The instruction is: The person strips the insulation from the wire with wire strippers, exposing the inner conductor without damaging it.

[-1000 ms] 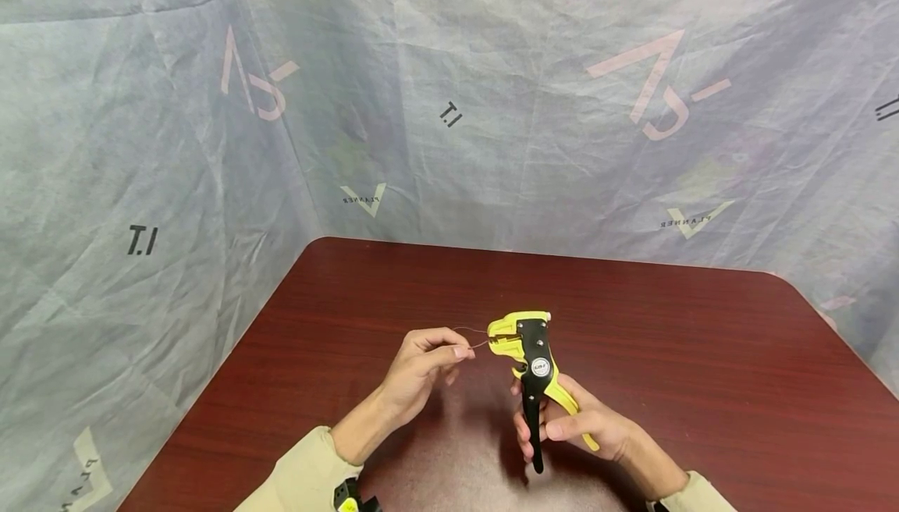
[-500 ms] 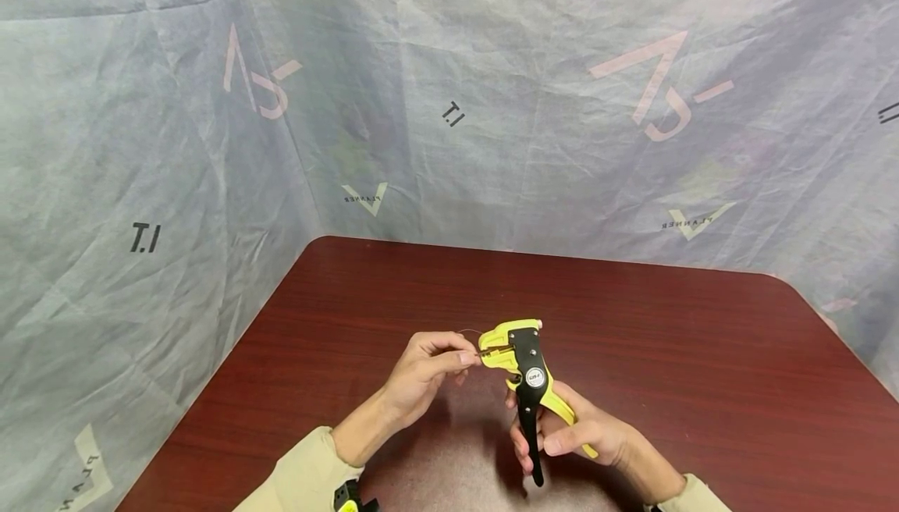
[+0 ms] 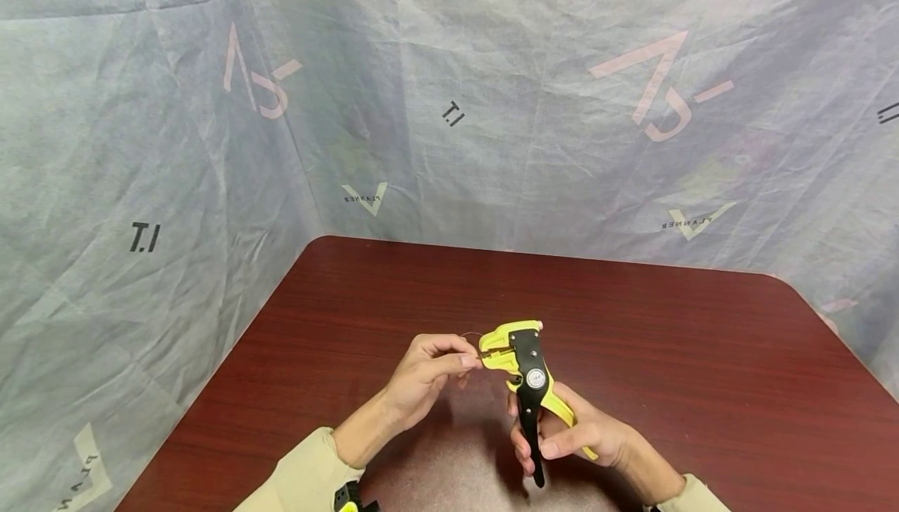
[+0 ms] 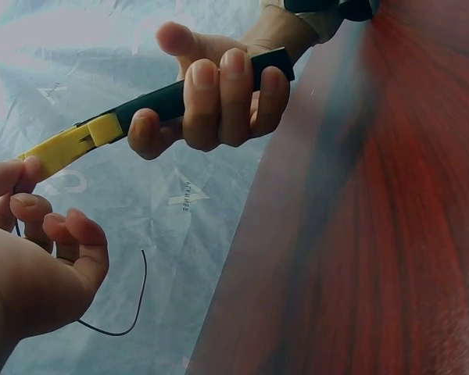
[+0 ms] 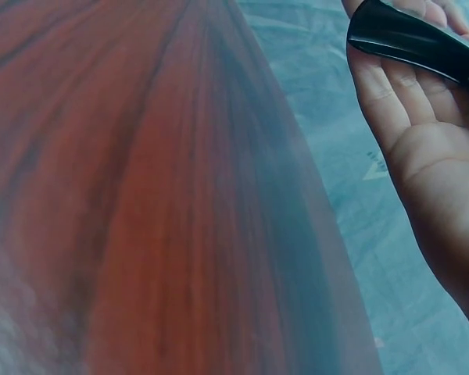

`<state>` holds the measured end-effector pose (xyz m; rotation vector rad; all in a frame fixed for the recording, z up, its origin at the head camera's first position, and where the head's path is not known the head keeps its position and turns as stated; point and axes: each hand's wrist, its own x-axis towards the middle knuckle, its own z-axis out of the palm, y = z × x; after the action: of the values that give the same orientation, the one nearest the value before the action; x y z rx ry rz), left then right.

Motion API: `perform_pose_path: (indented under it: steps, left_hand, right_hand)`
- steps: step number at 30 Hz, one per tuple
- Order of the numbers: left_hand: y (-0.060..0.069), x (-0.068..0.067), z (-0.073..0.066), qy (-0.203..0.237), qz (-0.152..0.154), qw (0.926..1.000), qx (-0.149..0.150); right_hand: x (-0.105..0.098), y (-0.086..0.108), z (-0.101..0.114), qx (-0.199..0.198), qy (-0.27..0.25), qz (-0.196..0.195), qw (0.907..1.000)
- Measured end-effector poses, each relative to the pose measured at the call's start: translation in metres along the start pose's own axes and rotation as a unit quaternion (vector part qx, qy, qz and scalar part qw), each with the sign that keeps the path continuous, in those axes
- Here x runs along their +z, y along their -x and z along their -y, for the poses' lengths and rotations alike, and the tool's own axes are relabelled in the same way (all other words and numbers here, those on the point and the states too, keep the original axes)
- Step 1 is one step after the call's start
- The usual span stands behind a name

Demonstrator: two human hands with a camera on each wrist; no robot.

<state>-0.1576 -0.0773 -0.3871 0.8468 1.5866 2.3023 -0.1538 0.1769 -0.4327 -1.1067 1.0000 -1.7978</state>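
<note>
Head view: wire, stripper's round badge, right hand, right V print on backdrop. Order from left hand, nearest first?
1. Wire: pinched by the left hand.
2. Round badge: on the stripper, rightward.
3. Right hand: gripping it, lower right.
4. Right V print: on the backdrop, behind.

Tool [image 3: 532, 389] – yel & blk; tbl [image 3: 674, 348] – dk red, streaky.

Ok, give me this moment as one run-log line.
right hand: grips wire stripper | left hand: pinches thin wire beside stripper's yellow jaws | wire stripper: held above table
</note>
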Motion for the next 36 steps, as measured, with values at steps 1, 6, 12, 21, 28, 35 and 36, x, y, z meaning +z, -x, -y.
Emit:
perform_pose_path:
  steps: [1, 6, 12, 21, 28, 35, 36]
  left_hand:
    - [0.0, 0.0, 0.0, 0.0, -0.002, 1.0, -0.004]
    - [0.001, 0.0, -0.002, -0.003, -0.008, 0.9998, -0.02]
    - [0.001, 0.0, -0.002, -0.003, 0.0, 1.0, -0.004]
    - [0.002, 0.0, -0.003, -0.004, -0.004, 0.9999, -0.013]
    - [0.001, -0.003, 0.0, -0.007, -0.021, 0.9994, -0.025]
    - [0.0, -0.004, 0.0, -0.006, -0.031, 0.9992, -0.024]
    - [0.0, -0.003, -0.001, -0.005, -0.033, 0.9991, -0.025]
  right_hand:
    - [0.0, 0.0, 0.0, 0.002, 0.002, -0.002, 1.0]
    - [0.001, 0.001, 0.001, 0.012, 0.016, -0.013, 0.9997]
    - [0.002, 0.0, 0.001, 0.011, 0.052, -0.021, 0.9984]
    - [0.006, 0.001, 0.001, 0.02, 0.024, -0.017, 0.9994]
    - [0.013, -0.002, -0.003, 0.007, 0.045, -0.048, 0.9978]
    - [0.024, -0.008, -0.004, -0.004, 0.081, -0.105, 0.9911]
    - [0.025, -0.009, -0.004, -0.001, 0.084, -0.117, 0.9896]
